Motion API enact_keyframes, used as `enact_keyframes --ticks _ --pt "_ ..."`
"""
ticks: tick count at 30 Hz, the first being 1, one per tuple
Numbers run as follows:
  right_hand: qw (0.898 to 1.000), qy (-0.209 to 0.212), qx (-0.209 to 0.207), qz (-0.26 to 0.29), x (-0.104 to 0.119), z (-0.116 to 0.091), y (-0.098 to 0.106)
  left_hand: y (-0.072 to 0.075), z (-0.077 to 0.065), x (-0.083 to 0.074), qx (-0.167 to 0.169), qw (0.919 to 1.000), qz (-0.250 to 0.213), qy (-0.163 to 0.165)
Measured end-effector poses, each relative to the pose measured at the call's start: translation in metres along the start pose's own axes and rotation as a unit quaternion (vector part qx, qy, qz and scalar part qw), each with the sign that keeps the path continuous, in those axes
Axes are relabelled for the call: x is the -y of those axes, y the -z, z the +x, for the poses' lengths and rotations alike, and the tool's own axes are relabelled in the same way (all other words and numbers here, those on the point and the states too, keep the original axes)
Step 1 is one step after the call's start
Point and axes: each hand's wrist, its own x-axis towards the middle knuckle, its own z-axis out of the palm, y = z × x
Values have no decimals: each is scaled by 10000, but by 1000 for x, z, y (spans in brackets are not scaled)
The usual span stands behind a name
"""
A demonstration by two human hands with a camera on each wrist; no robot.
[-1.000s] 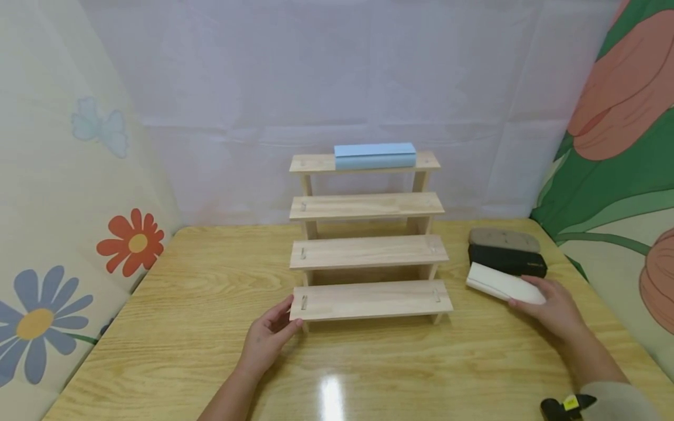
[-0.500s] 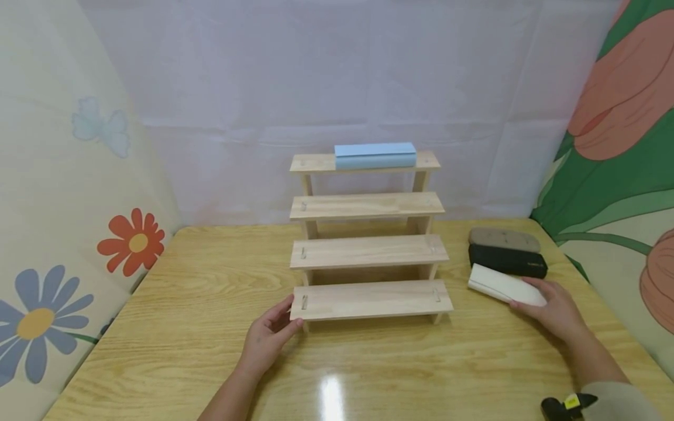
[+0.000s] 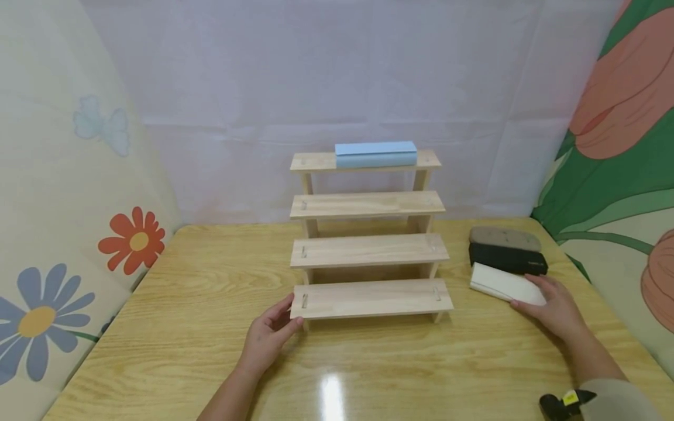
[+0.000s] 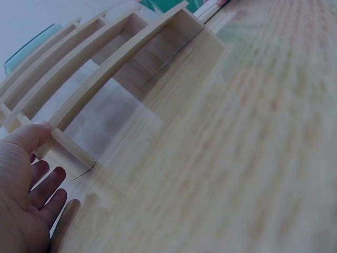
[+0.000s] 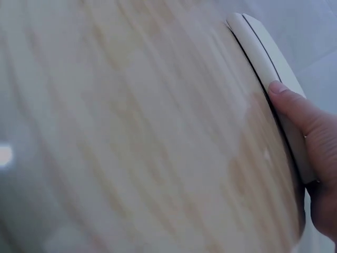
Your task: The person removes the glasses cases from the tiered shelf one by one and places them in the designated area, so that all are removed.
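In the head view a four-step wooden display stand (image 3: pixel 368 298) stands mid-table. My left hand (image 3: pixel 264 340) holds the left end of its lowest shelf, thumb at the front corner. The left wrist view shows the thumb on that corner and the other fingers of the left hand (image 4: pixel 23 195) loosely bent below. A white glasses case (image 3: pixel 500 282) lies to the right of the stand, gripped at its right end by my right hand (image 3: pixel 558 310). In the right wrist view the thumb presses the side of the white case (image 5: pixel 263 52); the other fingers are mostly hidden.
On the stand's top shelf lies a light blue glasses case (image 3: pixel 376 155). Behind the white case, a black case (image 3: pixel 505 258) and a brown case (image 3: pixel 502 238) lie side by side. White cloth (image 3: pixel 237 105) hangs behind the wood-grain table (image 3: pixel 200 275), with flower-patterned panels at both sides.
The left end of the white glasses case has shifted very slightly to the right. Both hands keep their holds and nearly the same places.
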Motion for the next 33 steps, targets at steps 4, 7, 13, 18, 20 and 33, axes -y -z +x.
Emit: enact_keyframes --ticks 4,7,13,18,20,33 --pt "9998 -114 -129 107 0 0 -2 0 0 0 33 10000 -51 -2" --pt "9991 -284 -219 220 1 0 -2 0 0 1 63 9999 -132 -5" --pt "9975 -437 -512 191 1 -1 -4 0 0 0 39 9999 -80 -63" --pt "9958 -544 -703 237 2 -2 -6 0 -1 -1 48 9999 -13 -91" --pt "9949 -614 -747 278 3 -2 -7 1 -1 -1 52 10000 0 -80" --pt "9936 -787 -747 318 4 1 -6 1 0 1 42 9999 -22 -89"
